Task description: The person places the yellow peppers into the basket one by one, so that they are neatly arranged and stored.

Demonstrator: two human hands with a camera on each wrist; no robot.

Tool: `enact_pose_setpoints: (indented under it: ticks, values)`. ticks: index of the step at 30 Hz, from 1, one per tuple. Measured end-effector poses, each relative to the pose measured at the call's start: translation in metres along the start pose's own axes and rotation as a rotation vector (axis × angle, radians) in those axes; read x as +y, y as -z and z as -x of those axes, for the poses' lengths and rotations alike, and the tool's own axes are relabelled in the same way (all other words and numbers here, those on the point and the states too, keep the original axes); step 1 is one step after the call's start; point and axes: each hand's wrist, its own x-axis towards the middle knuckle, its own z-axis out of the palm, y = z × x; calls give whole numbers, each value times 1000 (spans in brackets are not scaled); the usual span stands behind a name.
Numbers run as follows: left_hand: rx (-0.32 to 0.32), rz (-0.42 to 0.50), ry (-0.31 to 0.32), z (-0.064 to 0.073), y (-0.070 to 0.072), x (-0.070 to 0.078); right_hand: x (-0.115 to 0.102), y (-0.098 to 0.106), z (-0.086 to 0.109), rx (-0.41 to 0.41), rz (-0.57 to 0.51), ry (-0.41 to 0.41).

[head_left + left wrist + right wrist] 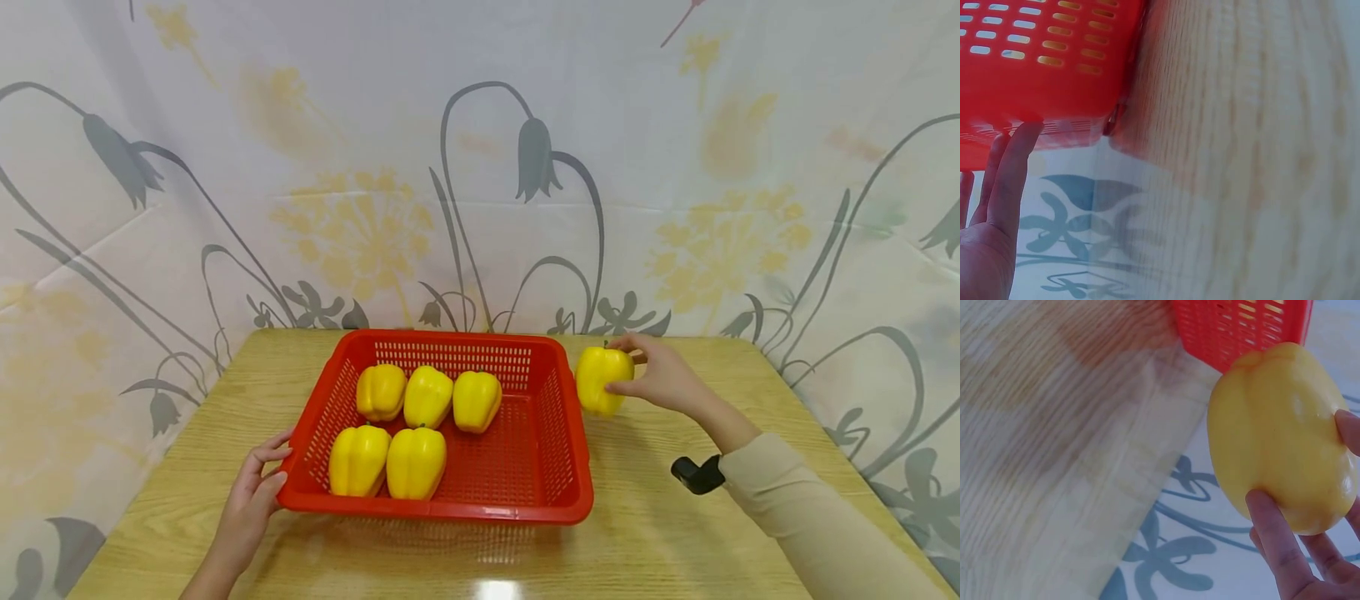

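A yellow bell pepper [597, 377] is held by my right hand [660, 372], the thumb on its near side and the fingers round the other side. In the right wrist view the pepper [1279, 437] hangs above the table, its glossy body between the fingers. It overlaps the right rim of a red plastic basket [573, 506] in the head view. My left hand [251, 500] touches the basket's left side with mostly straight fingers. The left wrist view shows the fingertips against the basket's outer wall [1054, 94]. Inside the basket stand several yellow bell peppers [417, 462], in two rows toward the left.
The basket stands on a wooden table [675, 533], whose far edge meets a flower-printed cloth [480, 167]. The basket's right part shows bare red floor [502, 467]. A black band with a small device [699, 475] sits at the right wrist, by a beige sleeve [817, 517].
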Motion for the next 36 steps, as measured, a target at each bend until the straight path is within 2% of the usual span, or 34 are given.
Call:
enact_pose_setpoints:
  ticks: [19, 30, 36]
  values:
    - [-13, 14, -18, -1, -1, 1, -26, 17, -7, -19, 26, -2]
    - [-12, 21, -24, -1, -1, 0, -41, 11, -15, -42, -4, -4]
    - [-27, 55, -45, -1, 0, -3, -50, 4, -20, -52, -29, 7]
